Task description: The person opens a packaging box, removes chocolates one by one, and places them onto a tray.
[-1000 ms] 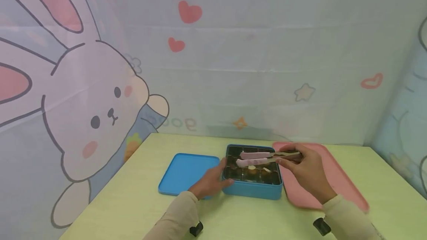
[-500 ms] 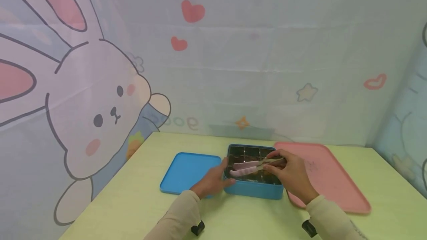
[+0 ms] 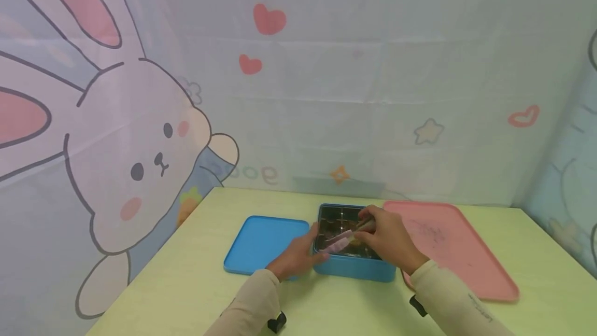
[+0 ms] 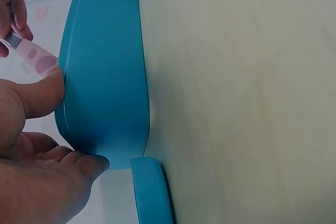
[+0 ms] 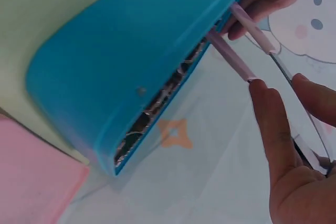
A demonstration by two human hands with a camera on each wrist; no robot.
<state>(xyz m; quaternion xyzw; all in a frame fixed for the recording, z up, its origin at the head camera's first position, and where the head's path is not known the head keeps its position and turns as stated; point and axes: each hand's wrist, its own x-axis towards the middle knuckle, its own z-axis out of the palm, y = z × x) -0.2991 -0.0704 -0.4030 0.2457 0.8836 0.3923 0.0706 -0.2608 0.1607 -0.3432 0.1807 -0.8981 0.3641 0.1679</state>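
Note:
A blue box (image 3: 359, 269), divided inside into several dark compartments, stands in the middle of the table. My left hand (image 3: 295, 259) holds its front left corner, thumb at the front rim and fingers along the left side, as the left wrist view shows. My right hand (image 3: 391, 237) pinches metal tongs (image 3: 338, 243) with pink tips above the box. Those tips reach down over the front left compartment, close to my left thumb (image 4: 50, 90). In the right wrist view the two tong arms (image 5: 257, 38) stand apart, their ends hidden behind the rim. Whether they grasp anything cannot be seen.
A flat blue lid (image 3: 261, 242) lies left of the box. To the right lies a pink tray (image 3: 471, 258) with faint dark marks. A cloth backdrop (image 3: 336, 92) with a printed rabbit hangs behind the pale yellow table (image 3: 186, 279).
My right hand has moved left with the tongs, from the box's right side over its middle, and the tips have come down toward the front left corner. My left hand stays at the box.

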